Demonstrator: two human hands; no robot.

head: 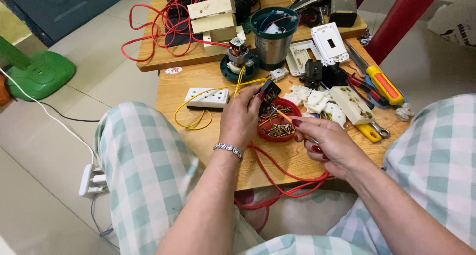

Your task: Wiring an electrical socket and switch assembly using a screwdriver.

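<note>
My knees, in green-and-white checked cloth, frame a low wooden table (pixel 198 136) seen from above; a second wooden board (pixel 153 56) adjoins its far edge. On that board lie a tangle of red wire (pixel 163 27) and a cream plastic housing (pixel 214 17); beside these stands a metal cylinder with a green rim (pixel 273 37), and just in front of it a small motor on a green base (pixel 238 59). A white socket strip (pixel 207 97) lies on the near table, left of my left hand, with yellow wire (pixel 198 117) looping past it. To the right sit a cream terminal block (pixel 353 105), a heap of white plastic parts (pixel 312 100) and an orange-handled screwdriver (pixel 383 84). At centre is a red dish of screws (pixel 277 127), between my two hands. My left hand (pixel 240 121), with a bracelet at the wrist, rests against the dish's left rim, its fingers closed round a small black component (pixel 269 91) held just above the dish. My right hand (pixel 329 143) rests on the table at the dish's right edge, fingers pinched on a thin orange-tipped tool (pixel 283 115) whose tip points into the screws. A red cable (pixel 282 170) curves under both wrists and over the near table edge
</note>
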